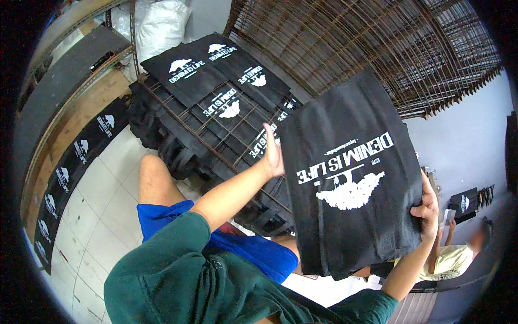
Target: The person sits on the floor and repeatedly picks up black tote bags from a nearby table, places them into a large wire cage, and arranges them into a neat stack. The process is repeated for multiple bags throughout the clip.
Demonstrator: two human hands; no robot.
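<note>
Between my two hands is a stack of black fabric pieces [350,124], the top one bearing a white tree-like print and lettering that appears upside down. My left hand [274,154] presses against its left edge, one digit pointing up and the other fingers mostly hidden. On the right edge, my right hand [426,209] is closed, its thumb over the front. The stack is tilted up in front of me, beside a rusty wire rack [216,129]. More black printed pieces [186,67] lie on that rack, some overlapping.
Many rusty wire racks [372,38] lean together at the far side. A shelf [75,59] stands at left, with a row of printed black pieces [81,148] along its side. White plastic sacks [162,27] sit behind. At right, another person [450,259] works near hanging black pieces [465,202].
</note>
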